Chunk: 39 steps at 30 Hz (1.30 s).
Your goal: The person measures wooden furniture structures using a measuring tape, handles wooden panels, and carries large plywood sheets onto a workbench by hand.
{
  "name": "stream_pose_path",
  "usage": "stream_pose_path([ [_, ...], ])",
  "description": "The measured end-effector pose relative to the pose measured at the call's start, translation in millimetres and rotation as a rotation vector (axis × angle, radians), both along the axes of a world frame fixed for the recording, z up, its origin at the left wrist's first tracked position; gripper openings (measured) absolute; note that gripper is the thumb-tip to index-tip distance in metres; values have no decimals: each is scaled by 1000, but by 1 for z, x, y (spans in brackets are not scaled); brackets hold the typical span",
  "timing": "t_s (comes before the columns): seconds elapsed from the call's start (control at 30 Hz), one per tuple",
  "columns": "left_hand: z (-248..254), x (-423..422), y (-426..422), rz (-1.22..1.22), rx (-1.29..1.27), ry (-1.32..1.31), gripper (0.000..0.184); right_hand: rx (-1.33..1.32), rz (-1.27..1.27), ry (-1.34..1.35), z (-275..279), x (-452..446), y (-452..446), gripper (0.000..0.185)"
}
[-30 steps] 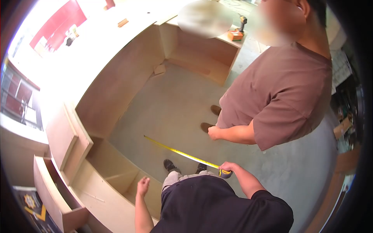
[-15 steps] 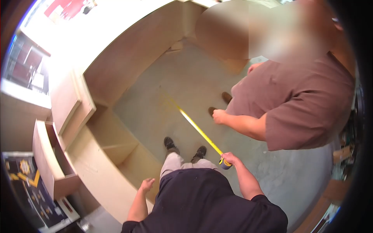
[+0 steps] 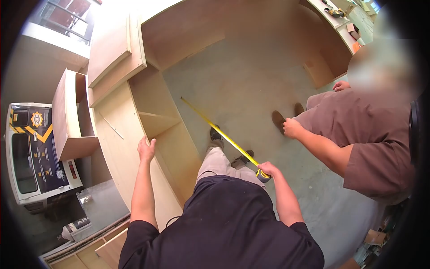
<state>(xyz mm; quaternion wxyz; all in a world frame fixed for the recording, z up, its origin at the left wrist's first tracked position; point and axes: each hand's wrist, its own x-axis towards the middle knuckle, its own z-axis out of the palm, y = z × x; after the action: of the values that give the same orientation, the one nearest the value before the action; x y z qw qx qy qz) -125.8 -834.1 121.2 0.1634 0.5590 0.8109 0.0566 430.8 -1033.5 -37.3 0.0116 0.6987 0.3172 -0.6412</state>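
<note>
My right hand (image 3: 270,169) is closed around the case of a yellow and dark tape measure (image 3: 263,175). Its long yellow blade (image 3: 219,132) sticks out forward and to the left, above the floor and past my shoes, with its free end in the air. My left hand (image 3: 146,149) has its fingers partly stretched and holds nothing. It is over the near edge of a pale wooden counter (image 3: 112,121); whether it touches the wood I cannot tell. Open shelf compartments (image 3: 154,114) are below that edge.
To the right stands another person in a brown shirt (image 3: 380,157), one hand (image 3: 293,128) low in front. A drawer-like wooden box (image 3: 76,145) is on the counter's far side, with a van (image 3: 40,148) beyond. A power tool (image 3: 334,12) lies on the far counter.
My view has turned, and the counter is closer on my left. My left hand has lifted to the counter edge with fingers extended. The extended tape has swung toward the shelves.
</note>
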Motion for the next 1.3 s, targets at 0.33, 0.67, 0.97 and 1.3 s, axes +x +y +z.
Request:
stream_pose_path([
  [0.33, -49, -50, -65, 55, -434, 91, 101, -39, 33, -65, 3, -2, -3, 34],
  [0.67, -34, -49, -44, 136, -535, -8, 104, -40, -237, -29, 3, 11, -21, 36],
  [0.97, -32, -48, -37, 275, -635, -165, 93, -95, 80, -100, 2, -4, -19, 38],
  [1.3, -14, -45, -33, 259, -696, -195, 96, -78, -244, -14, -1, 11, -21, 38],
])
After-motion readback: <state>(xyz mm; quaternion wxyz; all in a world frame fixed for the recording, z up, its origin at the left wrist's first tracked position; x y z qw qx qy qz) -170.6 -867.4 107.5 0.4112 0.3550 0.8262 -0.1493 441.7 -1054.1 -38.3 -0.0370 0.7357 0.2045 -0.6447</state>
